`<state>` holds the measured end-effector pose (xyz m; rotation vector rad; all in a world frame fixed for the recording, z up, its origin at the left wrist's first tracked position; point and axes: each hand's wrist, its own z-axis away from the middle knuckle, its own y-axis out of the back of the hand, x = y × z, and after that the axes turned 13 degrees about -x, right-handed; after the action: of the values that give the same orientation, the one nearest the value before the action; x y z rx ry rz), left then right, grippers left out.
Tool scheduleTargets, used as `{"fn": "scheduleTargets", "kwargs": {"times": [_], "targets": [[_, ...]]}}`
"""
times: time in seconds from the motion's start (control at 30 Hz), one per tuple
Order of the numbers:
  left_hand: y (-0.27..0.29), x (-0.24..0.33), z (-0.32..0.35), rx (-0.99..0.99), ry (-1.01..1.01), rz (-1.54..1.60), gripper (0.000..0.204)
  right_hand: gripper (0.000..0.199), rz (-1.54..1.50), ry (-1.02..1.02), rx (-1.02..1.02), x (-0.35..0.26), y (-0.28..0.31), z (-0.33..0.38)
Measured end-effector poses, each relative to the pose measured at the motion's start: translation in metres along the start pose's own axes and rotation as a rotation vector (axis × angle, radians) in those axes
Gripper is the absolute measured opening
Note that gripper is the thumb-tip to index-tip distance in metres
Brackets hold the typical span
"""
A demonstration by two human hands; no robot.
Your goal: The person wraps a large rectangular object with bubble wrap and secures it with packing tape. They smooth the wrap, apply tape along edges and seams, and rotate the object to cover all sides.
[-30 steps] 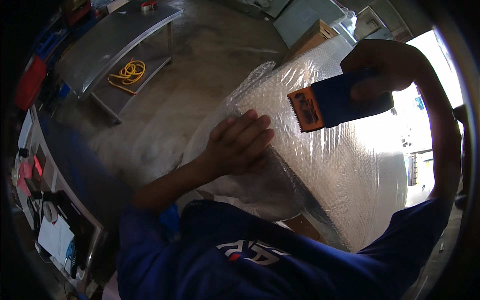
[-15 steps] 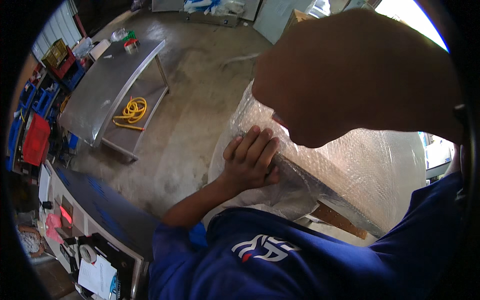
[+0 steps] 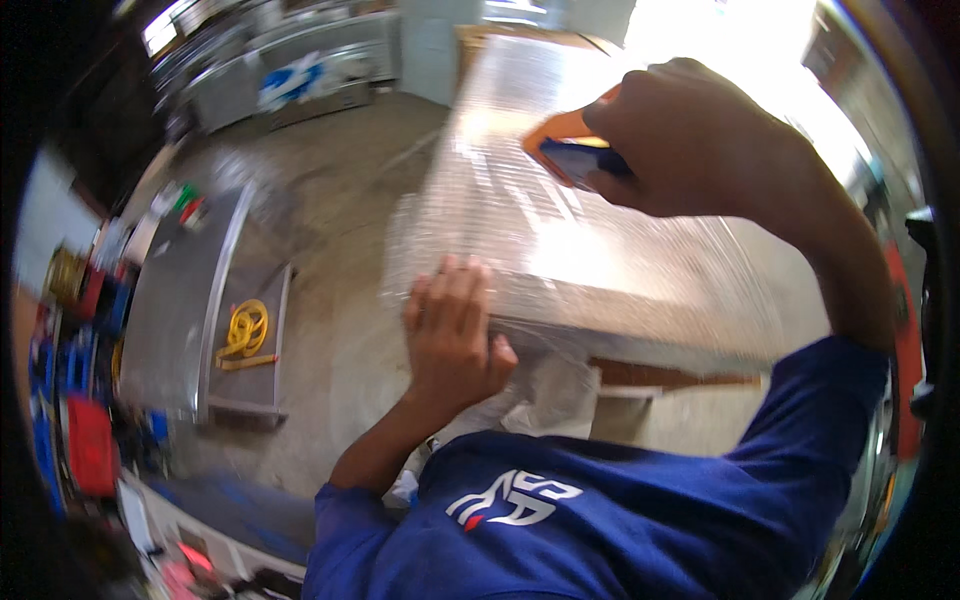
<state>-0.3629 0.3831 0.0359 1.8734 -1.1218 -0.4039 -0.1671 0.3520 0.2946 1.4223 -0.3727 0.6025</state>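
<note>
A large flat slab wrapped in clear bubble wrap [image 3: 610,235] lies in front of me, its wrapped near edge closest to my body. My left hand [image 3: 455,335] rests flat on its near-left corner, fingers stretched out and holding nothing. Above the wrap, my right hand [image 3: 665,140] is closed around an orange and dark-blue hand tool [image 3: 565,140] that looks like a tape dispenser. Motion blurs the tool, and my fingers cover part of it. Loose film [image 3: 550,390] hangs below the near edge.
A brown board edge [image 3: 680,374] shows under the slab. To the left stands a metal table [image 3: 180,300] with a coiled yellow hose [image 3: 245,328] on its lower shelf. A red bin [image 3: 90,445] and blue bins sit at far left. Another bench [image 3: 230,520] is at lower left.
My right hand has moved away from close to the camera, and the orange and blue tool in it now shows. My view has turned; my left hand remains at the slab's corner.
</note>
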Motion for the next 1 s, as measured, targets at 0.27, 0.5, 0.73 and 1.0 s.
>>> {"fn": "scheduleTargets", "kwargs": {"times": [0.27, 0.5, 0.73, 1.0], "targets": [[-0.009, 0.010, -0.015, -0.041, -0.022, -0.105, 0.058, 0.035, -0.477, -0.551, 0.387, 0.043, -0.145, 0.208], [-0.029, 0.000, -0.025, 0.150, -0.023, -0.149, 0.045, 0.041, -0.925, -1.047, 0.377, 0.005, -0.239, 0.450], [-0.041, 0.001, -0.031, 0.366, 0.077, -0.274, 0.044, 0.036, -1.444, -1.397, 0.339, -0.043, -0.395, 0.542], [-0.104, 0.085, -0.028, 0.796, 0.678, 0.492, 0.071, 0.049, -1.504, -1.339, 0.107, -0.028, -0.587, 0.512]]}}
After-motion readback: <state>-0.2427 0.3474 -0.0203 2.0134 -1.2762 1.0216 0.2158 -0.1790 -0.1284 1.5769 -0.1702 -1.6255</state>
